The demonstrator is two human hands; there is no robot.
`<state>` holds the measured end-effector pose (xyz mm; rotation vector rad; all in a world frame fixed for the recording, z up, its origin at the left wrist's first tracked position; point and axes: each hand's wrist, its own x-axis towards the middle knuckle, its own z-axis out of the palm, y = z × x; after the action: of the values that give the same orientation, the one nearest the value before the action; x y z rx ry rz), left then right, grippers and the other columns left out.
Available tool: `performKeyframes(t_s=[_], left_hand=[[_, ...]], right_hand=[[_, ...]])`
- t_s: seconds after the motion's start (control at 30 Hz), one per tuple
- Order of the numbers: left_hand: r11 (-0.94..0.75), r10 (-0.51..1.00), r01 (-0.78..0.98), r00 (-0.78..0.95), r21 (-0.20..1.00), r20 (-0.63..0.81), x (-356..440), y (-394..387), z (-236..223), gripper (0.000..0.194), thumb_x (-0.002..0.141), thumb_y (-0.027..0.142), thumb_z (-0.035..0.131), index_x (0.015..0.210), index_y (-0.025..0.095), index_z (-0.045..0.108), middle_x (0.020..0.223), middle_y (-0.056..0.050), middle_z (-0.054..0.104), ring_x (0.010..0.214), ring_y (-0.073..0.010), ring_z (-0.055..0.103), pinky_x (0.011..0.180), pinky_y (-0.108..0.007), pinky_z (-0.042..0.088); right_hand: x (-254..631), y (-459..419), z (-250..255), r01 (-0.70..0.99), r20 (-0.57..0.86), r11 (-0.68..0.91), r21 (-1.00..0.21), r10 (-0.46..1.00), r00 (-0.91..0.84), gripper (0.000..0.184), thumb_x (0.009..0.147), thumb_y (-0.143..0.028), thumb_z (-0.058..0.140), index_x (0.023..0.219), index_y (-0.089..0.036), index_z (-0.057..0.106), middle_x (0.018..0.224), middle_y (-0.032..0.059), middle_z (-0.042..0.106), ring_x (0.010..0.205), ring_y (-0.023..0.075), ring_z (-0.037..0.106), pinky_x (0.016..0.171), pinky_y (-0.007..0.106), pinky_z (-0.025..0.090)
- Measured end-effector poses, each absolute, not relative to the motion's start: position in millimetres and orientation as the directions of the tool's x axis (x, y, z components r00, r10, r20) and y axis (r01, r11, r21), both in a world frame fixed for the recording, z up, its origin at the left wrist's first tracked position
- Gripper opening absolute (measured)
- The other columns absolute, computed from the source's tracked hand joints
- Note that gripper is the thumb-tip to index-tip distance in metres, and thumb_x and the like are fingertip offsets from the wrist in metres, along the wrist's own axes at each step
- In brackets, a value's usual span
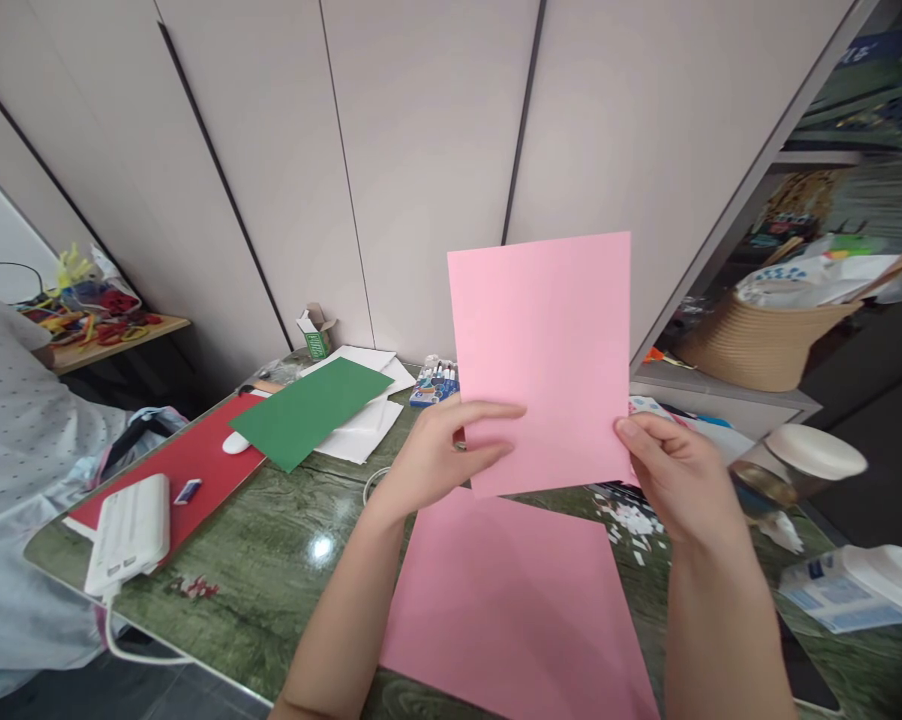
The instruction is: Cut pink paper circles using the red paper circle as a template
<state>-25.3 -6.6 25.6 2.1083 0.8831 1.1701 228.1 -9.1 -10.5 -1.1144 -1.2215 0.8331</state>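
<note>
A pink sheet of paper (541, 340) is held up above the table, its face turned toward me. My right hand (668, 455) pinches its lower right edge between thumb and fingers. At the lower left edge, my left hand (451, 450) has thumb and forefinger spread apart in front of the sheet; whether they touch it I cannot tell. Directly below, a larger piece of pink paper (511, 610) lies flat on the green marbled table (271, 560). Small white paper scraps (631, 520) are scattered beside my right wrist.
Left on the table are green paper (316, 410), red paper (218, 480), white sheets (365, 430) and a white power bank (132, 530) with a cable. Marker pens (434, 382) stand behind. Lidded cups (863, 585) are at right, near a woven basket (766, 330). Someone in dotted clothing (23, 420) is at left.
</note>
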Motion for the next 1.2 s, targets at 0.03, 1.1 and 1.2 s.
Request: performKeyframes(t_s=[0.03, 1.1, 1.2], left_hand=[[-0.62, 0.769, 0.28, 0.4, 0.733, 0.499, -25.3, -6.2, 25.1, 0.034, 0.079, 0.021, 0.059, 0.112, 0.03, 0.06, 0.117, -0.001, 0.061, 0.101, -0.0199, 0.056, 0.071, -0.031, 0.05], [-0.582, 0.806, 0.363, 0.376, 0.728, 0.457, -25.9, -8.6, 29.0, 0.057, 0.075, 0.023, 0.064, 0.127, 0.035, 0.046, 0.134, 0.001, 0.048, 0.101, -0.0224, 0.056, 0.062, -0.031, 0.049], [-0.579, 0.808, 0.362, 0.378, 0.73, 0.452, -24.8, -8.9, 29.1, 0.057, 0.075, 0.022, 0.063, 0.127, 0.036, 0.045, 0.135, 0.001, 0.047, 0.097, -0.0216, 0.057, 0.061, -0.031, 0.049]], right_hand=[[228.0, -9.0, -10.8, 0.08, 0.29, 0.28, -0.957, 0.936, 0.198, 0.02, 0.071, -0.042, 0.067, 0.067, -0.022, 0.067, 0.065, 0.0013, 0.062, 0.062, 0.0184, 0.056, 0.059, 0.032, 0.046], [227.6, -9.3, -9.1, 0.022, 0.28, 0.281, -0.959, 0.945, 0.168, 0.016, 0.071, -0.038, 0.068, 0.068, -0.022, 0.069, 0.066, 0.0015, 0.063, 0.066, 0.0192, 0.057, 0.064, 0.033, 0.047], [227.5, -8.3, -12.3, 0.136, 0.337, 0.311, -0.941, 0.903, 0.268, 0.018, 0.068, -0.039, 0.069, 0.065, -0.022, 0.068, 0.06, 0.001, 0.062, 0.061, 0.0197, 0.057, 0.06, 0.034, 0.047]])
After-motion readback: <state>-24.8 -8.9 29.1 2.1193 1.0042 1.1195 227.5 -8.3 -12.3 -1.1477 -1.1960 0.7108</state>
